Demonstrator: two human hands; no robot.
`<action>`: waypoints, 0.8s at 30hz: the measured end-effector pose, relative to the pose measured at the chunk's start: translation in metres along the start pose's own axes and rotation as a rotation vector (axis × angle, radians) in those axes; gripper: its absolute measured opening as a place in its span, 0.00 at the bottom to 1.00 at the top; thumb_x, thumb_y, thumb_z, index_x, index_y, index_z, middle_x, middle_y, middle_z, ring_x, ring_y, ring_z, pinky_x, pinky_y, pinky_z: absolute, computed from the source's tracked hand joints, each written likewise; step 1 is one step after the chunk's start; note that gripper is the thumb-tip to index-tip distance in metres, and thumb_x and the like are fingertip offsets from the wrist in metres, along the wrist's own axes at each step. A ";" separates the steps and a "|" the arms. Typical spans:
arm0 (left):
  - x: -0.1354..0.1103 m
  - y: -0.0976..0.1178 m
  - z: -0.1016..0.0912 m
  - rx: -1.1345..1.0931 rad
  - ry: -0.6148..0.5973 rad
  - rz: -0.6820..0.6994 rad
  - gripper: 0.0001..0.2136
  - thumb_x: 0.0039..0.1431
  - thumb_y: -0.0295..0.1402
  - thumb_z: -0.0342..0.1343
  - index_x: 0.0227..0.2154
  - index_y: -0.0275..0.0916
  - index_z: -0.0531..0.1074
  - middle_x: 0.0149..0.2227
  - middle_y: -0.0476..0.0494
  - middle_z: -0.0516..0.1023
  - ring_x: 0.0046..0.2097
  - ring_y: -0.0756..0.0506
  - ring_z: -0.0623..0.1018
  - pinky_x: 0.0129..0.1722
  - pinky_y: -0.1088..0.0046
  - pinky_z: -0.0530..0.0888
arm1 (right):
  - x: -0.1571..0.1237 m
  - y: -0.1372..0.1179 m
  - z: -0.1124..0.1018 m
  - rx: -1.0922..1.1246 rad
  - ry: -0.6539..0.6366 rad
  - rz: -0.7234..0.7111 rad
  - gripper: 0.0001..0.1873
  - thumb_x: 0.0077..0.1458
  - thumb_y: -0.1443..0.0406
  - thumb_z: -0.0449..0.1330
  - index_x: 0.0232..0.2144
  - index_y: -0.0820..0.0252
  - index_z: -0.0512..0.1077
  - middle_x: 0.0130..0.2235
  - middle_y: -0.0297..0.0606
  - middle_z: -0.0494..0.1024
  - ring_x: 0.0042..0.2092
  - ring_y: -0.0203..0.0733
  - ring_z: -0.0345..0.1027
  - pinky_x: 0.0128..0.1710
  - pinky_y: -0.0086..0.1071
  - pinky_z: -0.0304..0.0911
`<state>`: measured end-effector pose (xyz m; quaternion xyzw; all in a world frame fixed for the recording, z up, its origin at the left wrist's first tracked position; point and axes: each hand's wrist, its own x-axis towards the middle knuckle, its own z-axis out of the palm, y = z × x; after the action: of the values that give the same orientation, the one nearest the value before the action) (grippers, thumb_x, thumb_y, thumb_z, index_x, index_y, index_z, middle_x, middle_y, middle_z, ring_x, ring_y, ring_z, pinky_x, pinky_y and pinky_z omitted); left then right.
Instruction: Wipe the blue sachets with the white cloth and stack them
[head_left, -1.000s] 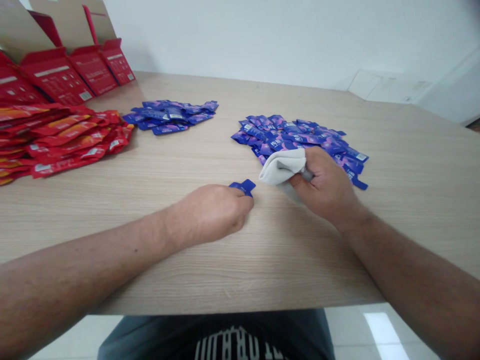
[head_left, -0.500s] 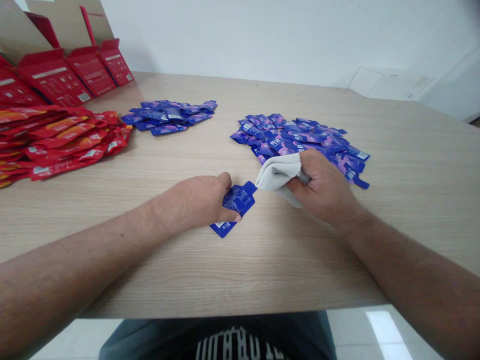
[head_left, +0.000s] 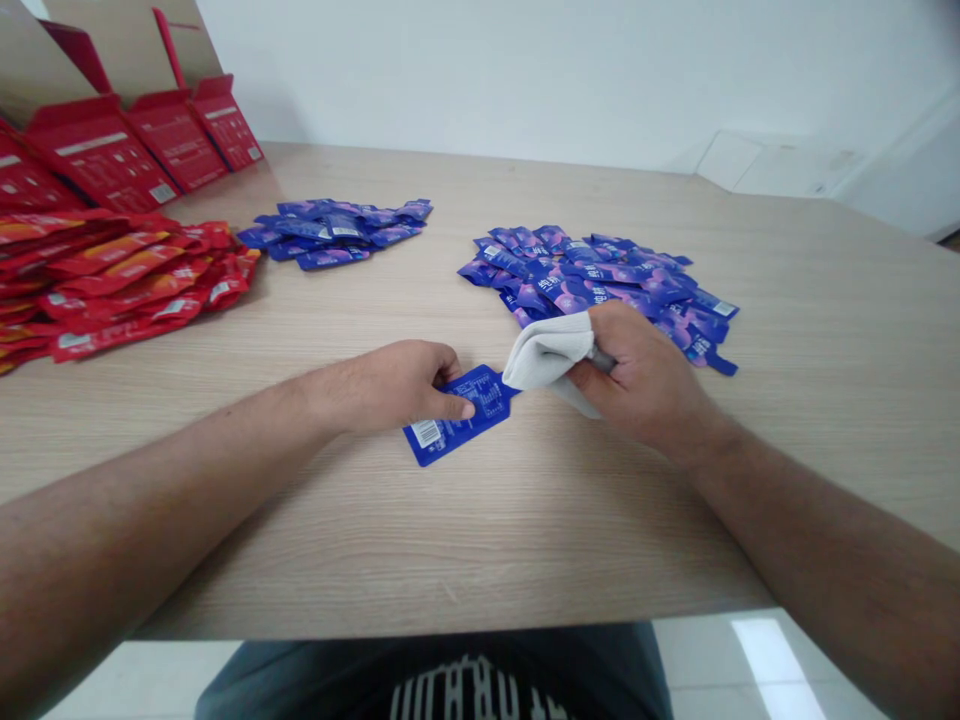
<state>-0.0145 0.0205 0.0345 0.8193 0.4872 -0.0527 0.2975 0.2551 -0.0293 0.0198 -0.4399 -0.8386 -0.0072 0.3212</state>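
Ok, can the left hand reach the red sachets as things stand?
Probably yes: only tabletop lies between the left hand and the red sachets, though it must first release the blue sachet under its fingers.

I count two hands on my feed. Under the left hand (head_left: 382,385) lies one blue sachet (head_left: 457,415); the right hand (head_left: 637,375) grips one white cloth (head_left: 544,360). Beyond the right hand sits one heap of blue sachets (head_left: 577,280), beyond the left hand a second heap (head_left: 334,235), and farther left one pile of red packets (head_left: 112,265) and four red cartons (head_left: 172,135).
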 end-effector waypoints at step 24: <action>0.007 0.011 0.028 -0.207 0.095 0.124 0.08 0.56 0.37 0.51 0.31 0.41 0.74 0.26 0.53 0.76 0.27 0.50 0.73 0.26 0.76 0.64 | -0.005 -0.027 0.018 -0.030 -0.261 -0.225 0.12 0.61 0.71 0.56 0.45 0.59 0.74 0.43 0.43 0.75 0.46 0.48 0.66 0.48 0.42 0.63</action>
<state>0.0043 0.0070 0.0138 0.8145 0.4518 0.0550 0.3597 0.2278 -0.0437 0.0105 -0.3451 -0.9170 0.0015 0.2002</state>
